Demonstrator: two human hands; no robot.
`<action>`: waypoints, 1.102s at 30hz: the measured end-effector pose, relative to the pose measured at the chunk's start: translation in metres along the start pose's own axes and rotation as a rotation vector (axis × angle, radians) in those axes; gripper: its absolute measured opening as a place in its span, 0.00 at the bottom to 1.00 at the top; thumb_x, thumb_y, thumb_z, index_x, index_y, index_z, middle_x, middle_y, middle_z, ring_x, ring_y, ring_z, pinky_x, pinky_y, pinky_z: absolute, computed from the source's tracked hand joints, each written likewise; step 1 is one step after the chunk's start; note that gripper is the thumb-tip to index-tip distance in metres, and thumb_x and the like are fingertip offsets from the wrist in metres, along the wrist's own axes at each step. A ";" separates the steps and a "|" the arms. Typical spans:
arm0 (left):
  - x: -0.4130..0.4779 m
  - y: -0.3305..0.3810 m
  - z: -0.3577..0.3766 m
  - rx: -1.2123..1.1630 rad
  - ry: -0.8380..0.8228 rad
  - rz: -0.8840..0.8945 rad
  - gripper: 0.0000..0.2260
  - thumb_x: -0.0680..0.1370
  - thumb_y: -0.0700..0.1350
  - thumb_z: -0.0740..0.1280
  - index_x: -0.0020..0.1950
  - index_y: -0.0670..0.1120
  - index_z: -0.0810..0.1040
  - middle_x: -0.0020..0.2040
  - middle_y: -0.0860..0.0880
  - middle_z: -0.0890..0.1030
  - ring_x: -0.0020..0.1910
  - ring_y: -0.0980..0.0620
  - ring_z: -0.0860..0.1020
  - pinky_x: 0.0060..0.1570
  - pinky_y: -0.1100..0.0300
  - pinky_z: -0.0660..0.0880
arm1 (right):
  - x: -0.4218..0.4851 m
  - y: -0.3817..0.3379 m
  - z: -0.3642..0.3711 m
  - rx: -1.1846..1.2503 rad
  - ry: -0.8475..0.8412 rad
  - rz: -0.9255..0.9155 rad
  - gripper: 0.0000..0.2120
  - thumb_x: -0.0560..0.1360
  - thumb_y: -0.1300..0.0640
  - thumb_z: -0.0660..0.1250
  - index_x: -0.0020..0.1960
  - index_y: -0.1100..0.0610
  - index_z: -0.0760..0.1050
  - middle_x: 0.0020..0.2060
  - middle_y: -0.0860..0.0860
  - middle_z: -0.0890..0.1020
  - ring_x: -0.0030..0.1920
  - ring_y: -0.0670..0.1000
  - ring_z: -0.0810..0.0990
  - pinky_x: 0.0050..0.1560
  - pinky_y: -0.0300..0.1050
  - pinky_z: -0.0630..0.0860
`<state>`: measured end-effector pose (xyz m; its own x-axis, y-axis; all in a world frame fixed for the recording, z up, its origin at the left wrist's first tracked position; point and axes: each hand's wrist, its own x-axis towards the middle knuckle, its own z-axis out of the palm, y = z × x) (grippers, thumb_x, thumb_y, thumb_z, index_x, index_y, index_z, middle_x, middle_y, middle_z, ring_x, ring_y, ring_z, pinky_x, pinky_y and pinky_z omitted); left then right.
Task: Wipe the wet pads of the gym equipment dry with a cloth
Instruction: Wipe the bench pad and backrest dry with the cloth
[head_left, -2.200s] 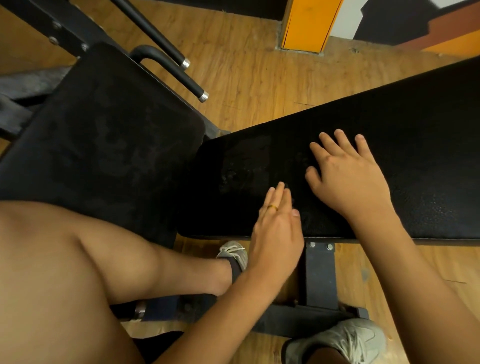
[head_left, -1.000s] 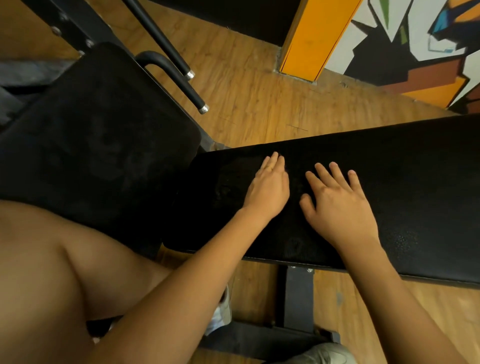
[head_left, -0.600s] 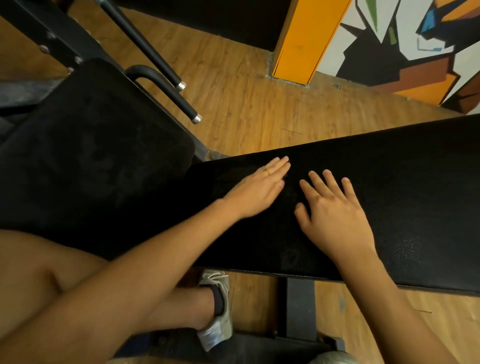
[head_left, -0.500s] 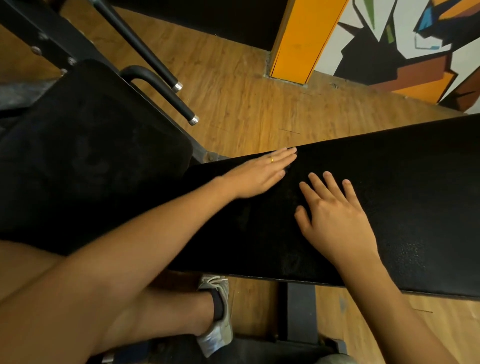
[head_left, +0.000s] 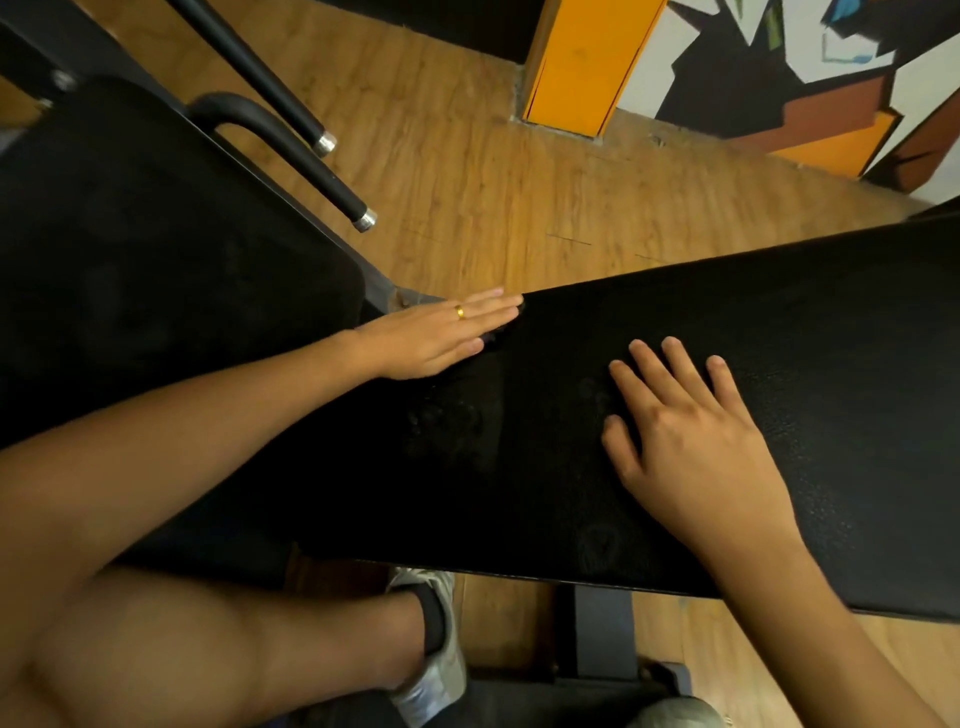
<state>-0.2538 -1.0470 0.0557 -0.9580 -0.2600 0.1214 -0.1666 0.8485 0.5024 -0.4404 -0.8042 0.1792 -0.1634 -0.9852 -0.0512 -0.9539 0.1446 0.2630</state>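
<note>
A long black bench pad (head_left: 810, 322) runs from the middle to the right edge, with faint damp marks near its centre. My left hand (head_left: 431, 338) lies flat at the pad's far left corner, fingers together, a gold ring on one finger. A small dark fold shows under its fingertips; I cannot tell whether it is a cloth. My right hand (head_left: 691, 447) rests palm down on the pad's middle, fingers spread, holding nothing. A second black pad (head_left: 156, 249) sits to the left, touching the long one.
Two black bars with metal end caps (head_left: 311, 171) stick out beyond the left pad. A black support post (head_left: 602, 629) stands under the long pad on the wooden floor. My bare leg and grey shoe (head_left: 436, 670) are below. An orange pillar (head_left: 582, 62) and a painted wall stand beyond.
My left hand has slid across the long pad, from its near edge up and left to its far corner. My right hand has stayed flat on the pad.
</note>
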 end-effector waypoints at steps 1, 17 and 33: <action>-0.003 -0.001 0.003 -0.003 0.006 -0.014 0.24 0.87 0.46 0.53 0.83 0.46 0.53 0.83 0.54 0.49 0.81 0.59 0.43 0.77 0.66 0.45 | 0.000 0.000 0.000 -0.002 0.001 -0.001 0.29 0.80 0.44 0.50 0.77 0.56 0.67 0.77 0.56 0.67 0.80 0.57 0.59 0.79 0.61 0.55; 0.050 0.025 -0.002 -0.007 0.079 0.145 0.23 0.87 0.43 0.54 0.82 0.43 0.56 0.83 0.49 0.53 0.82 0.53 0.46 0.79 0.62 0.48 | 0.000 -0.001 0.001 -0.015 0.019 -0.002 0.29 0.80 0.45 0.50 0.76 0.57 0.68 0.76 0.57 0.68 0.79 0.59 0.60 0.78 0.62 0.56; -0.013 -0.003 0.011 0.009 0.059 -0.055 0.23 0.87 0.45 0.54 0.83 0.47 0.54 0.83 0.54 0.50 0.81 0.58 0.44 0.75 0.71 0.43 | 0.000 0.000 0.002 -0.012 0.024 -0.009 0.30 0.80 0.44 0.49 0.77 0.57 0.67 0.77 0.57 0.68 0.79 0.59 0.60 0.78 0.62 0.56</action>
<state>-0.2439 -1.0411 0.0437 -0.9319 -0.3326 0.1448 -0.2206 0.8365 0.5017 -0.4410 -0.8041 0.1768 -0.1483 -0.9885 -0.0308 -0.9523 0.1344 0.2738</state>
